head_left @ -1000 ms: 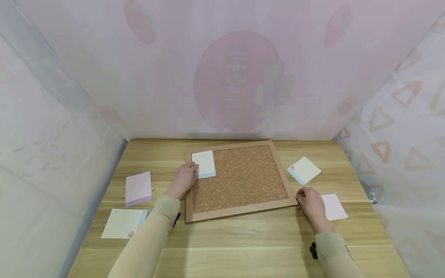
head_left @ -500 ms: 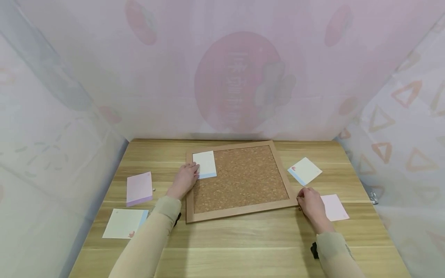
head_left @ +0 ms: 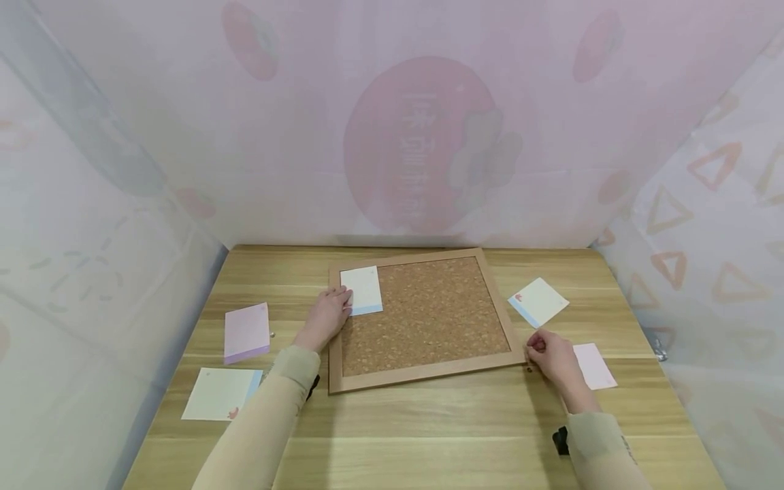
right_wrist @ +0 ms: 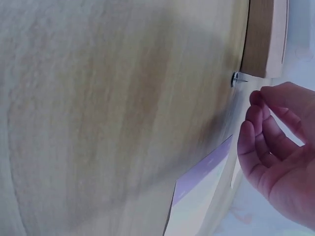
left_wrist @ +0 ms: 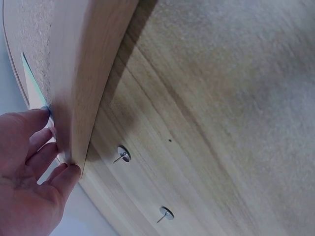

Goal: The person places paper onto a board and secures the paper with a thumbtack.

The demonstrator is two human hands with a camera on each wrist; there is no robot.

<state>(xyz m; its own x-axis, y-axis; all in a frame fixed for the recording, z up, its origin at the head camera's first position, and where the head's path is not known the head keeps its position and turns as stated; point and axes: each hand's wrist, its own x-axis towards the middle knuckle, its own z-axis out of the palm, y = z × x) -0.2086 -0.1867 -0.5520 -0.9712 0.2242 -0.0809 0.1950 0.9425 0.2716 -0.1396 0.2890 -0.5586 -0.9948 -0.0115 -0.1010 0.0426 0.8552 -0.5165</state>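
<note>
Left of centre, the left hand [head_left: 327, 316], fingers loosely extended, touches a note [head_left: 366, 288] on the corkboard [head_left: 437, 313]; lower right, the right hand's [head_left: 554, 358] thumb meets its forefinger, any hold unclear.

Soft light, hazy wrist views

Hands [head_left: 327, 316] [head_left: 554, 359] well apart, right fingers [right_wrist: 250, 150] curled

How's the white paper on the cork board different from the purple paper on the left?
The white paper has a blue stripe; the purple paper has a darker purple one. The white paper lies on the cork board, the purple paper on the table. The left hand touches the white paper; no hand touches the purple paper. Both have a stripe along one edge.
</note>
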